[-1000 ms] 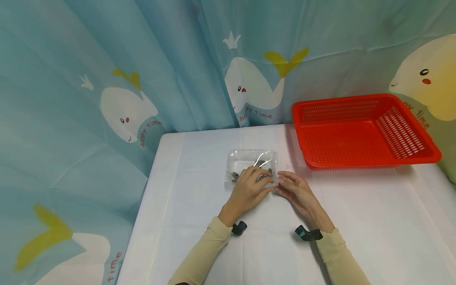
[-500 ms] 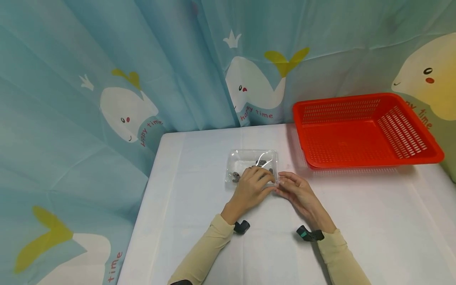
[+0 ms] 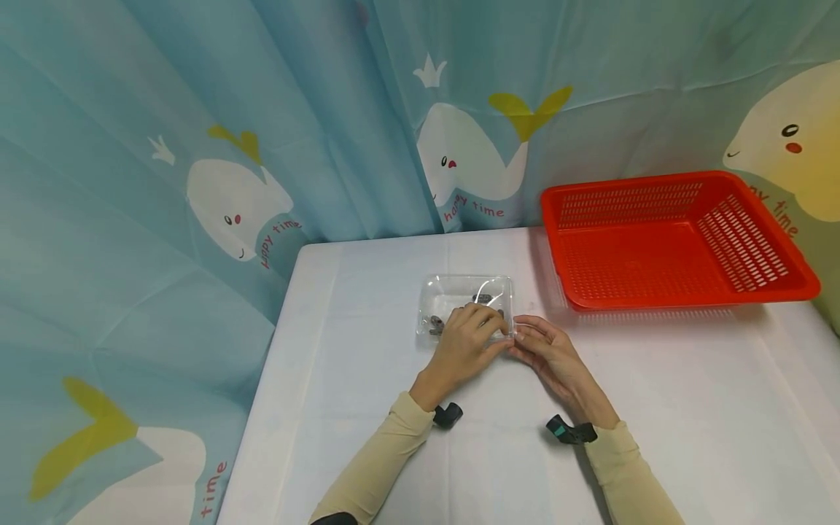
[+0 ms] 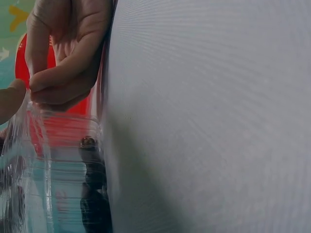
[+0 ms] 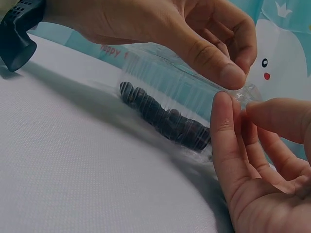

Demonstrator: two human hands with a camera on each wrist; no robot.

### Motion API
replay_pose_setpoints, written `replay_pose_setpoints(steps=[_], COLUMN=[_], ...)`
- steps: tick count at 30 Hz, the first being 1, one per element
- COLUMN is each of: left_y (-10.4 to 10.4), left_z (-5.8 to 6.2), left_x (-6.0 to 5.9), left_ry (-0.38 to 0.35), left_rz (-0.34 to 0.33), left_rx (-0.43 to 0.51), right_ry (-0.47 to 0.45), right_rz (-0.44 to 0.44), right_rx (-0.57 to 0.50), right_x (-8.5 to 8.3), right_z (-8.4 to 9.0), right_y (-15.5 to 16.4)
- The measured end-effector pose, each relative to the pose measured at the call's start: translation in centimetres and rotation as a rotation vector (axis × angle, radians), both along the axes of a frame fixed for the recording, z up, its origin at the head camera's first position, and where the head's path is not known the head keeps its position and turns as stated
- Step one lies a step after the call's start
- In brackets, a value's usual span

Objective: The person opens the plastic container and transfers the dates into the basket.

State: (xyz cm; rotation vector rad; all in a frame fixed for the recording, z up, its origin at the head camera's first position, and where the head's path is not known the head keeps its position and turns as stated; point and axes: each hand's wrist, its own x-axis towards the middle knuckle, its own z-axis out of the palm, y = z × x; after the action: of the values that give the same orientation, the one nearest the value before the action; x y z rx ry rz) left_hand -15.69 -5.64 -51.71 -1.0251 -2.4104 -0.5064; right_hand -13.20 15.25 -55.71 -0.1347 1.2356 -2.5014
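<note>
A clear plastic box with a transparent lid lies flat on the white table. Several dark, rounded pieces show through its wall, lined along the bottom. My left hand reaches over the box, fingers bent across the lid and thumb at the front right corner. At that same corner my right hand pinches the box's edge between thumb and fingers. In the right wrist view both thumbs come close together at the rim. The left hand covers part of the contents in the head view.
A red perforated plastic basket stands at the back right of the white-covered table. Behind and to the left hangs a blue curtain printed with whales. Each wrist wears a small black camera.
My left wrist has shifted slightly to the right, while its fingers stay at the box's corner. The right hand holds its place, and the box lies as before.
</note>
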Motion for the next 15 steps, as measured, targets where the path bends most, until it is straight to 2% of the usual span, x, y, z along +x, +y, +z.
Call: replay_pose_setpoints(steps=[11,15], left_y=[-0.16,-0.19], left_z=[0.75,0.83], left_x=[0.08,0.05], left_ry=[0.037,0.079], left_rz=[-0.059,-0.076], left_rx=[-0.105,-0.143], right_ry=[-0.015,-0.040], right_rz=[-0.015,-0.031], right_rx=[-0.044,-0.040], right_x=[0.14,0.24], right_z=[0.06,0.14], right_y=[-0.28,-0.39])
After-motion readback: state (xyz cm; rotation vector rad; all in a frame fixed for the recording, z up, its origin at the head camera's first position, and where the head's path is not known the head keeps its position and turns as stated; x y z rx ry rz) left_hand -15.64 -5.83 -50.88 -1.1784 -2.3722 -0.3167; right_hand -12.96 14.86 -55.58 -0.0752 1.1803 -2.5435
